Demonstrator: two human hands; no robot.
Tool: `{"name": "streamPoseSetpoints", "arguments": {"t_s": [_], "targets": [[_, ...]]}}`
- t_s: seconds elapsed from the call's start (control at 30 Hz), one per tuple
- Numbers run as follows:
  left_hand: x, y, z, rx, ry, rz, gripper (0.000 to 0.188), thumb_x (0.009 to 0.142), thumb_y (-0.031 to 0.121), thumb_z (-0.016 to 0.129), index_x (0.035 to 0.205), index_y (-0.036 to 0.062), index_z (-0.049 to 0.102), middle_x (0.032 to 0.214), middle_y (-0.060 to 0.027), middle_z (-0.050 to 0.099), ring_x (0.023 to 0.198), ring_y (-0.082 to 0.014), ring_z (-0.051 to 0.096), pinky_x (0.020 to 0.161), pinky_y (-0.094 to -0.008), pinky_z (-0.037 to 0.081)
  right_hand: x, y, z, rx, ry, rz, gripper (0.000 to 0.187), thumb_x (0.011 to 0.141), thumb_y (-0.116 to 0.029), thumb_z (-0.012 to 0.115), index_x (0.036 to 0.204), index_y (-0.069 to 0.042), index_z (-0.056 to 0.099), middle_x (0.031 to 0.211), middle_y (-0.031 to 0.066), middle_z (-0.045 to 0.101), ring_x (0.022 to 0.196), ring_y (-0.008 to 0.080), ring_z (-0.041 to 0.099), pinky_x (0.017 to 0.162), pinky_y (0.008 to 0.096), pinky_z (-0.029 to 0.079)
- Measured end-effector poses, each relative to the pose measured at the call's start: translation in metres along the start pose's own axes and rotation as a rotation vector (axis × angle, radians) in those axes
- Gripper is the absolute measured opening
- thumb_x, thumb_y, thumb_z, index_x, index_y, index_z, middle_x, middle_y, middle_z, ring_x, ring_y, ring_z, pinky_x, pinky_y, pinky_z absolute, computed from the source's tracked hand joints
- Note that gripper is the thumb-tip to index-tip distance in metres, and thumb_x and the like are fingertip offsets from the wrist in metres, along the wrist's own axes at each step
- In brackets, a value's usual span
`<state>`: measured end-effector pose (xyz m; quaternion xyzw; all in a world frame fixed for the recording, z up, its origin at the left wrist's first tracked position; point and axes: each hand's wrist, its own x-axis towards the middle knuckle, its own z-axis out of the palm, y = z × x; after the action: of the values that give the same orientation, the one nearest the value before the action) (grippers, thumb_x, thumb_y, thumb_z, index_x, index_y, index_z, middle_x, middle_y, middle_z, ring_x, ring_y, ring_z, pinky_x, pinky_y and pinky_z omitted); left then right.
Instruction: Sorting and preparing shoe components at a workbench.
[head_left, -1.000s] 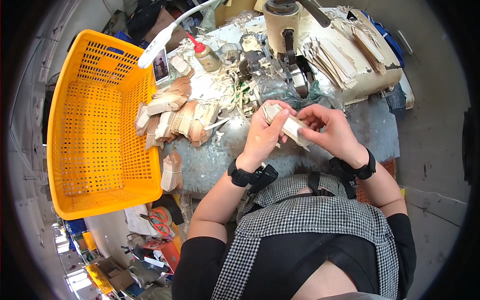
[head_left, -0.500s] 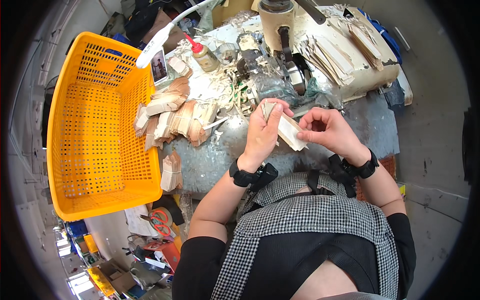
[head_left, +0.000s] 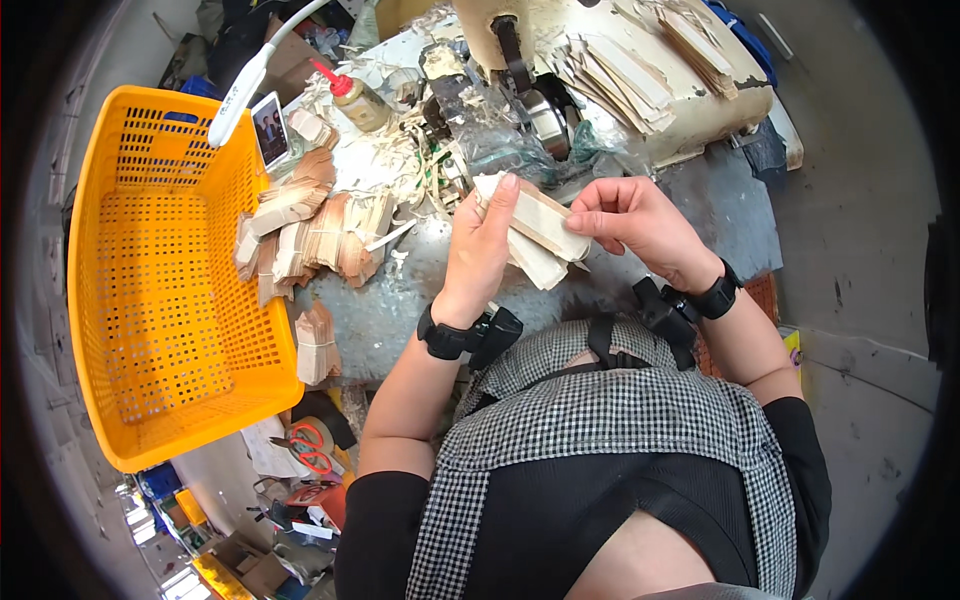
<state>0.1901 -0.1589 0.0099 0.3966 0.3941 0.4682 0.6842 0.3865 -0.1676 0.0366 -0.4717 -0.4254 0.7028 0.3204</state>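
Observation:
My left hand [head_left: 476,240] is closed round one end of a few thin beige strips [head_left: 545,222], thumb on top. They are fanned out, one lying over another, above the front of the metal worktop. With thumb and forefinger, my right hand [head_left: 645,228] pinches the right end of the upper strip. Just beyond both hands stands a cream machine [head_left: 484,32] with a dark metal working part [head_left: 545,122]. Tied bundles of similar strips [head_left: 335,238] lie to the left of my left hand. One separate bundle [head_left: 317,345] sits at the worktop's left edge.
A yellow plastic basket [head_left: 84,300] stands at the left. Beige scraps surround a red-capped bottle [head_left: 362,106], near a small picture screen [head_left: 269,130] and a white lamp [head_left: 240,95]. More loose strips [head_left: 618,85] rest on the machine's bed. Orange-handled scissors [head_left: 313,448] are at lower left.
The held strips have been spread apart into a fan, and my right fingers now grip the upper one's end. The whole view has shifted, moving the worktop items leftward in the picture.

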Motion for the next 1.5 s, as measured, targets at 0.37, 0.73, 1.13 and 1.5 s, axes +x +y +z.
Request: {"name": "streamPoseSetpoints", "arguments": {"t_s": [0.37, 0.73, 1.13, 1.5], "targets": [[0.002, -0.004, -0.003, -0.083, 0.046, -0.060, 0.028, 0.097, 0.031, 0.051, 0.095, 0.0033, 0.058, 0.082, -0.0023, 0.063, 0.070, -0.0076, 0.060, 0.062, -0.0229, 0.048, 0.001, -0.002, 0.002, 0.016, -0.012, 0.021, 0.012, 0.082, -0.016, 0.072, 0.083, -0.006, 0.066, 0.069, -0.0057, 0.059, 0.053, 0.0002, 0.043, 0.047, 0.0157, 0.033], [0.008, 0.028, -0.030, -0.044, 0.015, -0.152, 0.055, 0.098, 0.052, 0.032, 0.099, 0.0034, 0.059, 0.069, -0.0037, 0.059, 0.056, -0.0102, 0.056, 0.049, -0.0214, 0.047, 0.020, -0.007, 0.005, -0.898, 0.371, -1.118, 0.015, 0.075, -0.002, 0.070, 0.088, 0.001, 0.063, 0.082, 0.0113, 0.062, 0.063, 0.0204, 0.061, 0.053, 0.0282, 0.050], [0.005, 0.030, -0.051, 0.083, 0.165, -0.065, 0.017, 0.089, 0.023, 0.061, 0.089, 0.0057, 0.062, 0.063, -0.0008, 0.059, 0.054, -0.0070, 0.054, 0.050, -0.0209, 0.042, 0.066, 0.011, -0.001, -1.161, 0.318, -1.381, 0.030, 0.067, 0.005, 0.066, 0.097, 0.001, 0.065, 0.092, 0.0120, 0.063, 0.078, 0.0257, 0.064, 0.064, 0.0323, 0.053], [0.007, 0.027, -0.035, 0.267, 0.160, 0.029, 0.015, 0.089, 0.019, 0.060, 0.085, 0.0052, 0.060, 0.062, -0.0006, 0.059, 0.055, -0.0060, 0.054, 0.051, -0.0204, 0.040, 0.068, -0.005, -0.006, -1.152, 0.361, -1.312, 0.020, 0.069, 0.002, 0.066, 0.088, -0.003, 0.064, 0.085, 0.0061, 0.063, 0.075, 0.0234, 0.060, 0.065, 0.0320, 0.051]]}}
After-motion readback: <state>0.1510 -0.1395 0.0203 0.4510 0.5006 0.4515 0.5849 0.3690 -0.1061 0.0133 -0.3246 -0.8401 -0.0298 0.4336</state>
